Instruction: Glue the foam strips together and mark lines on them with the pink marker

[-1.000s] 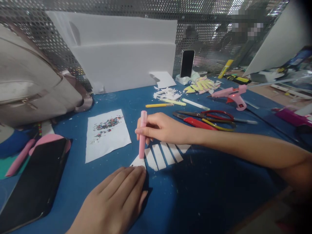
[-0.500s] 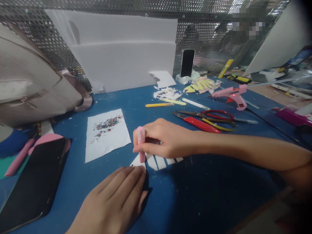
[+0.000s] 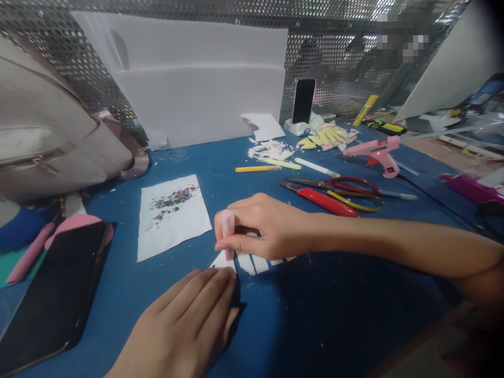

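My right hand (image 3: pixel 263 226) is closed round a pink craft knife (image 3: pixel 227 233), held nearly upright with its tip down on a white foam piece (image 3: pixel 221 261). My left hand (image 3: pixel 185 325) lies flat, fingers together, pressing the near edge of that piece onto the blue table (image 3: pixel 315 315). Several white strips (image 3: pixel 252 262) lie side by side under and just right of my right hand, partly hidden by it.
A white sheet with coloured glitter (image 3: pixel 171 215) lies to the left, a black phone (image 3: pixel 51 294) beyond it. Scissors and a red cutter (image 3: pixel 334 194), a pink glue gun (image 3: pixel 374 152), sticks, foam scraps (image 3: pixel 271 151), white foam boards (image 3: pixel 197 84) and a bag (image 3: pixel 51 131) stand around.
My right hand has come down and toward me with the pink knife, covering more of the white strips. The left hand has stayed put.
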